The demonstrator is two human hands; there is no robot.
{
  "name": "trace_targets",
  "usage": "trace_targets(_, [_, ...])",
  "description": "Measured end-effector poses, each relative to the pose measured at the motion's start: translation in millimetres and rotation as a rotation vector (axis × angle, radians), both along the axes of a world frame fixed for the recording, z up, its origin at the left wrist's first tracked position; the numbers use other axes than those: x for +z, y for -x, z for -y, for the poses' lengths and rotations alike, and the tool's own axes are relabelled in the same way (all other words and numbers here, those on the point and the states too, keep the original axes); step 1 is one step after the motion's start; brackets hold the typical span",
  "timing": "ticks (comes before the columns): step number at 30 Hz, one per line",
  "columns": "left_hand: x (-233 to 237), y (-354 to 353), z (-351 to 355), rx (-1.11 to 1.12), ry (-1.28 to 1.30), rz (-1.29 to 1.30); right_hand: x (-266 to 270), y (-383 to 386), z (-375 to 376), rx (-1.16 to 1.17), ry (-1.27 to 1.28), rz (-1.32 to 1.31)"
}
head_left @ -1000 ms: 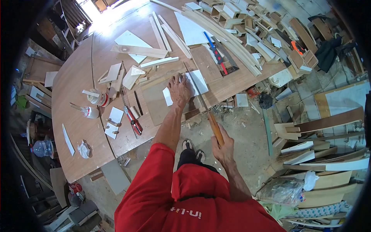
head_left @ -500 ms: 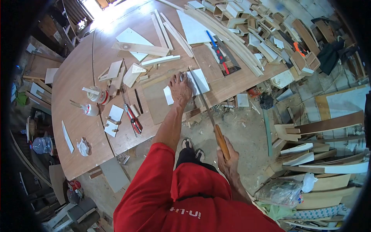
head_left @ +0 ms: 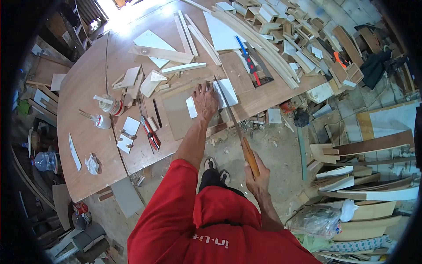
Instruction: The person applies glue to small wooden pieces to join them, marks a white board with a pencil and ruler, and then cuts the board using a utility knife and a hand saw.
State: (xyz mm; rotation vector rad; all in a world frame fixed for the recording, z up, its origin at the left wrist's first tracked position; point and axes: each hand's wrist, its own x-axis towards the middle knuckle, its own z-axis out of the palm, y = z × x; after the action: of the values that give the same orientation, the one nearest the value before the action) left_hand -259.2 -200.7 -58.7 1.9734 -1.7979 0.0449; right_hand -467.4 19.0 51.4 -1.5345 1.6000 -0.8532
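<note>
the left hand (head_left: 205, 100) presses flat, fingers spread, on a white panel (head_left: 228, 90) at the tabletop (head_left: 83, 110) edge; the right hand (head_left: 257, 176) has its fingers wrapped around the handsaw (head_left: 235, 123), blade across the panel.

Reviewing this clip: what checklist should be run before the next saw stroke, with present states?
1. Left hand flat on the white panel, holding it down: ok.
2. Right hand closed on the saw handle: ok.
3. Blade lying across the panel: ok.
4. Left fingers clear of the blade: cannot tell, they sit close beside it.
5. Floor underfoot free of offcuts: not ok.
</note>
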Motion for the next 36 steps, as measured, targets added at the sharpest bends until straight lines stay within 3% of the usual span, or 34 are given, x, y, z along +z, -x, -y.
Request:
trace_targets(2, [-1,2,1,0.017,0.006,-0.001,-1,9,-16,0.018,0.095,0.023])
trace_targets(9, [-6,2,1,0.026,0.052,0.006,3,5,-7,0.011,-0.058,0.029])
trace_targets(20, [-12,1,2,0.046,0.041,-0.004,-4,13,-22,0.047,0.130,0.028])
trace_targets(23, [-8,5,-1,0.036,0.013,-0.001,-13,4,6,0.039,-0.029,0.015])
trace_targets(26, [-11,2,3,0.052,0.030,0.025,-29,10,-17,0.029,0.173,0.031])
trace_targets(28, [-2,3,2,0.034,-0.027,-0.054,-23,14,-16,0.036,0.179,0.028])
trace_targets(30, [-7,3,0,0.035,-0.003,-0.029,-18,13,-15,0.021,0.171,0.031])
trace_targets(32, [-11,4,1,0.035,0.039,0.004,-15,4,9,0.030,-0.038,0.024])
trace_targets(36, [-10,3,6,0.053,0.048,0.002,-17,15,-24,0.028,0.133,0.055])
